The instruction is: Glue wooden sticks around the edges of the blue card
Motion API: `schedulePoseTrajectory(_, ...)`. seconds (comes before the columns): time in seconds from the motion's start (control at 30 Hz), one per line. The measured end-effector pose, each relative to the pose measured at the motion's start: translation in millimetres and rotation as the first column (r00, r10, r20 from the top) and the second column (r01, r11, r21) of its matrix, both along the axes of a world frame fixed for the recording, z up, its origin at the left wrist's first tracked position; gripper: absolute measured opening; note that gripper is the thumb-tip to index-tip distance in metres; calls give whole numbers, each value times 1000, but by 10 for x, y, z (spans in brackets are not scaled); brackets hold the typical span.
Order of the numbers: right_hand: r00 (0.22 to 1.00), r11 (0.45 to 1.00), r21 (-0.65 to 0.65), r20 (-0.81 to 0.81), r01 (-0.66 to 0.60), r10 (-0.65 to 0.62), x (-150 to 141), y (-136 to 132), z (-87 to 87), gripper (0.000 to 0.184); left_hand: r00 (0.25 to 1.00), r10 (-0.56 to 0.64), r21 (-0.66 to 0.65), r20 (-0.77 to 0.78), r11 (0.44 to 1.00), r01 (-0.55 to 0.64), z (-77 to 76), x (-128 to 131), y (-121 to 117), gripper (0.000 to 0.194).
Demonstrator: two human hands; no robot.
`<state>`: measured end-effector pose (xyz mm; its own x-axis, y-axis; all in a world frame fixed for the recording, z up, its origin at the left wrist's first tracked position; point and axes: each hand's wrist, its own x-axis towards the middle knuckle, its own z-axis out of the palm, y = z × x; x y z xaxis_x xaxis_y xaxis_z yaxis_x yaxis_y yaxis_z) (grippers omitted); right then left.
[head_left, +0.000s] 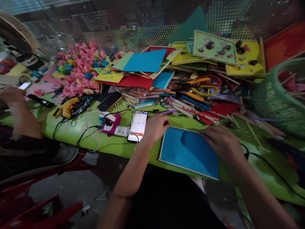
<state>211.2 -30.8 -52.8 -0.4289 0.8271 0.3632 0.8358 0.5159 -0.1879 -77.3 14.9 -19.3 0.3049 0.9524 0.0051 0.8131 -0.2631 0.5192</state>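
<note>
Head view: near the desk's [111, 147] front edge, curled left hand [157, 125] and right hand [221, 141], grips unclear, should steady the blue panel [187, 154] evenly.

Feed reads as a craft workshop, makeshift; I can't tell if it belongs to a home or shop. Table [63, 133] green-covered, crowded. Framed blue board [188, 154] between my left fingers [164, 119] and right fingers [207, 131]. Beyond both I log pens [145, 105], scissors [207, 92], coloured card [145, 61], stone picture [216, 52]. Just left of the left fingers: lit phone [138, 125], then power block [116, 121]. Farther left: apparent glue gun [67, 107], mound of pink flowers [82, 68], fan [19, 30], another person's arm [21, 115]. Right of the right fingers: basket [271, 98]. Mesh wall [147, 35] farthest beyond. Red plastic chair [68, 213], low left of the left fingers.
</note>
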Motion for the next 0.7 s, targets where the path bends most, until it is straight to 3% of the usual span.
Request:
schedulePoseTrajectory(0.17, 997, 998, -30, -62, 49, -51, 73, 7, 43, 28, 1000, -13, 30, -20, 999, 13, -50, 13, 20, 8)
schedulePoseTrajectory(0.4, 919, 953, 33, -276, 302, -281, 386, -82, 113, 19, 999, -34, 32, -31, 999, 35, -44, 4, 64, 9)
schedulePoseTrajectory(0.7, 945, 969, -141, -231, 203, -232, 474, -88, 50, 17, 996, -49, -10, -70, 999, 48, 1, -3, 82, 6)
